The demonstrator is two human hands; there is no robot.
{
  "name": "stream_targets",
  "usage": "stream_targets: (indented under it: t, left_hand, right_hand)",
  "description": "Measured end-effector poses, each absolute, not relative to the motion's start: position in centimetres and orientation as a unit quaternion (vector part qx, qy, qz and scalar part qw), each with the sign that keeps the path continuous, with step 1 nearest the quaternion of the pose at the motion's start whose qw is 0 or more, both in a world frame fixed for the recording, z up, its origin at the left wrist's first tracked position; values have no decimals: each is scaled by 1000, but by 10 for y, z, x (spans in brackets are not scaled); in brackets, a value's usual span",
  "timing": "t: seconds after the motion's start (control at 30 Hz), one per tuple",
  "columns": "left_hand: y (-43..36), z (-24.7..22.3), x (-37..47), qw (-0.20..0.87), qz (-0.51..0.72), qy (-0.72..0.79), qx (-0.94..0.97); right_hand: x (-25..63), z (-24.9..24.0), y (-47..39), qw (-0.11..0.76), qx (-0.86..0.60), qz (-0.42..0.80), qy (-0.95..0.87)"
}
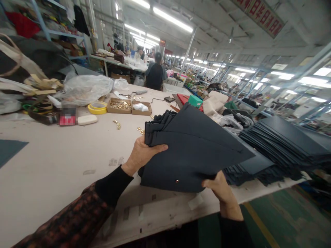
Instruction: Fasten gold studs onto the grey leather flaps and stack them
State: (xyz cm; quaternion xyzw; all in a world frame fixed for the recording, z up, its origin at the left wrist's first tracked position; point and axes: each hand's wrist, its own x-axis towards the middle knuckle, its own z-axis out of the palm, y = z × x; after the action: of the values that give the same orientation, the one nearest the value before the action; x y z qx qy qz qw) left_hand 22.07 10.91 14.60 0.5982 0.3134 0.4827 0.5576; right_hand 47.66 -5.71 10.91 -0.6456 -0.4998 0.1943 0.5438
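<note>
overhead sign (262,15), red characters (269,22) reading "日毕日清日", top edge cut off

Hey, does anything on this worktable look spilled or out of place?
Mildly, yes: small gold-coloured pieces lie loose on the worktable, outside the cardboard box holding similar ones. They may be spilled, or set out deliberately. The held dark stack shows no obvious damage.

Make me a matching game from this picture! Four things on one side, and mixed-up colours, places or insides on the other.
Things:
1. Tape roll
2. Dark bundle
3. Left cardboard box
4. Right cardboard box

Clues:
A. Held by the left hand and the right hand
B. Has something white inside
C. Yellow
D. Has small gold-coloured pieces inside

Right pairs: 1-C, 2-A, 3-D, 4-B
</note>
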Motion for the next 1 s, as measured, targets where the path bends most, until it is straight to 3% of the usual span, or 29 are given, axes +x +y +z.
stream_targets:
  t: [0.13, 0.27, 0.63, 0.87, 1.0]
  left_hand:
    - [120, 142, 225, 568, 483, 309, 591]
    - [123, 147, 221, 567, 470, 305, 605]
    - [95, 102, 189, 527, 390, 317, 686]
    - [107, 143, 202, 564, 377, 284, 677]
    - [110, 142, 202, 579, 381, 285, 662]
  right_hand:
    - [461, 86, -57, 480, -701, 197, -488]
    - [448, 69, -39, 524, -751, 123, -381]
    - [449, 69, -35, 567, -706, 163, -392]
    - [466, 94, -41, 571, -688, 109, -433]
    - [472, 96, -41, 534, -697, 121, -462]
